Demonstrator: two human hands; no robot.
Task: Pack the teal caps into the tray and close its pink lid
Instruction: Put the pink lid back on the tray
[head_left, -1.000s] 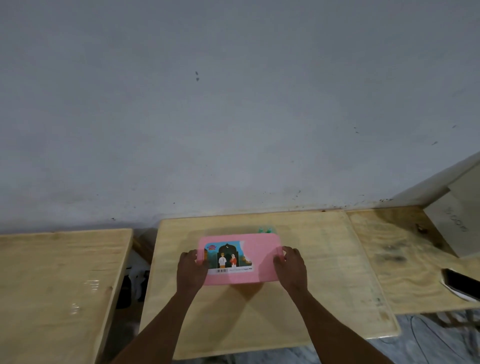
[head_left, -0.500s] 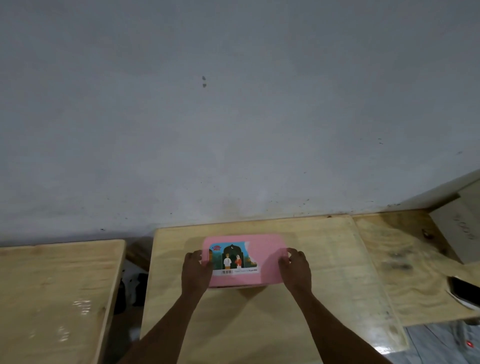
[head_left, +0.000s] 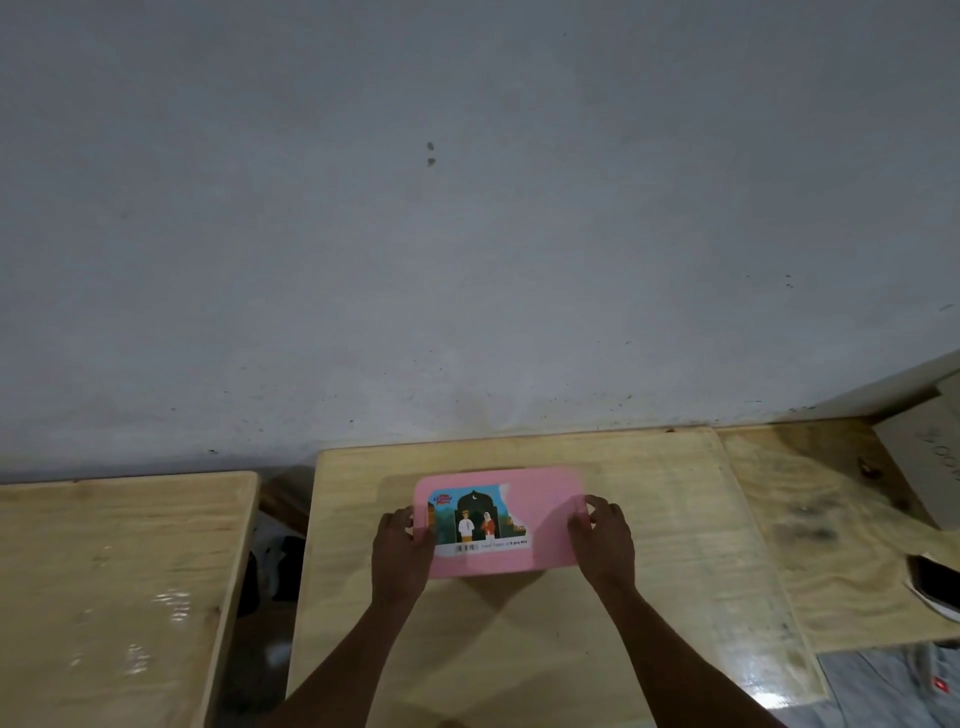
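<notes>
The pink lid (head_left: 545, 514), with a colourful sticker on its left half, lies flat in the middle of the wooden table (head_left: 675, 519). My left hand (head_left: 402, 551) holds its left edge, thumb on top. At the right edge, my right hand (head_left: 602, 540) has its fingers curled over the rim. The tray and the teal caps are hidden under the lid.
A second wooden table (head_left: 119, 571) stands to the left across a dark gap. Another tabletop (head_left: 831, 519) adjoins on the right, with a dark phone (head_left: 940, 582) near its front edge and a pale board (head_left: 930, 457) leaning at the back. A grey wall runs behind.
The lid has moved slightly away from me and settled flatter. The teal caps that peeked out behind its far edge are now covered. Both hands stay on its sides.
</notes>
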